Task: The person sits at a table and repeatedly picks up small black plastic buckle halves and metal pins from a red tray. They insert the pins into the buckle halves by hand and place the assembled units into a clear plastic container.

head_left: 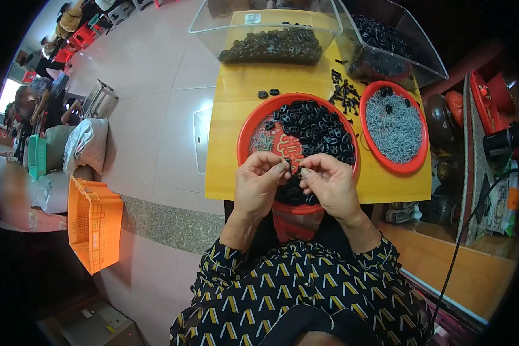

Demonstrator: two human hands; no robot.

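Both my hands are held close together over the near part of a red round tray point(241, 135). My left hand point(261, 180) is closed in a pinch on a small black part, mostly hidden by the fingertips. Facing it, my right hand point(332, 183) also pinches something small and dark whose kind I cannot make out. Under and beyond the hands, many black oval plastic pieces with holes point(318, 124) fill the tray's right side. At the left of the tray lie a few small metal screws point(263, 140) on its printed bottom.
A second red tray point(427, 137) of silvery screws point(393, 130) stands right on the yellow table point(228, 115). Black bolt-like parts point(346, 95) lie between the trays. Clear bins point(271, 43) of black parts stand behind. An orange crate point(95, 225) sits on the floor at left; people work farther off.
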